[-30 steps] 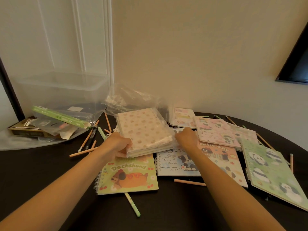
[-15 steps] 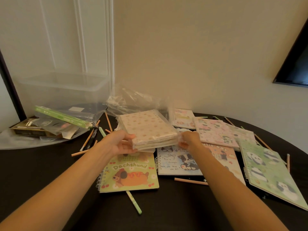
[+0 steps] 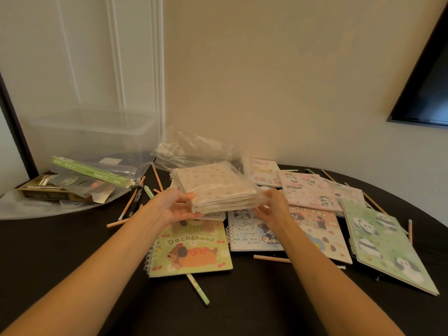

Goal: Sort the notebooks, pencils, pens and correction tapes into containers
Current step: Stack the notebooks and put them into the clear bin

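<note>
Dark table: both hands grip the wrapped notebook pack

Domestic room: a dark round table stood against a cream wall, with white panelled woodwork behind the table's left end and a dark wall-mounted screen above its right end.

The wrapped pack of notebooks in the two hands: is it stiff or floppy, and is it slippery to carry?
Probably fairly stiff: the wrapped pack looks flat though the left hand and right hand support only its near edge. Its glossy, loose wrap may slip. Several notebooks stacked suggest some weight.
</note>
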Action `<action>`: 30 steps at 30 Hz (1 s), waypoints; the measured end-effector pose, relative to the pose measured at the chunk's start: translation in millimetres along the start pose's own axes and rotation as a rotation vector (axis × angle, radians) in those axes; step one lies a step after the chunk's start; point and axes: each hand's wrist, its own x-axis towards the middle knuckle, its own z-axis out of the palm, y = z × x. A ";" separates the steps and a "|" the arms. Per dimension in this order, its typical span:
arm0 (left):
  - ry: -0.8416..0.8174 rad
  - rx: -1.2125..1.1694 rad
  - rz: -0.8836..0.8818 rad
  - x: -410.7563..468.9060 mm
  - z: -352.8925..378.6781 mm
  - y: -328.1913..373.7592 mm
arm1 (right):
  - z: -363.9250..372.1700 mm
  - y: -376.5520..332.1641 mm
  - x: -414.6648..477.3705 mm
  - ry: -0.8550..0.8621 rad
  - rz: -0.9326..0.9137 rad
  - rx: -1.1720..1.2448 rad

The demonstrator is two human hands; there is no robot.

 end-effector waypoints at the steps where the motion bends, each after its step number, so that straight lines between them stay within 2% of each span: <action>1: -0.001 -0.004 -0.002 0.4 -0.1 0.3 | -0.5 -0.5 -1.8 -0.011 0.018 0.035; 7: -0.026 -0.035 -0.015 2.3 -0.4 0.6 | 14.6 3.4 -12.8 -0.183 0.087 0.264; 10: -0.045 -0.038 -0.029 0.6 -0.2 0.2 | 27.9 8.5 -15.8 -0.221 0.075 0.259; 15: -0.121 -0.031 -0.061 -2.8 4.6 -2.0 | 30.3 10.7 -4.2 -0.081 0.080 0.129; 19: -0.197 0.029 -0.100 -4.9 9.8 -3.8 | 19.7 5.1 -4.9 0.007 0.030 0.223; 22: -0.216 0.039 -0.017 -1.2 20.1 4.3 | 18.0 -4.6 -6.9 -0.039 0.017 0.332; 30: -0.046 0.002 0.299 37.4 35.5 59.1 | 33.7 -46.8 14.9 -0.163 -0.019 0.402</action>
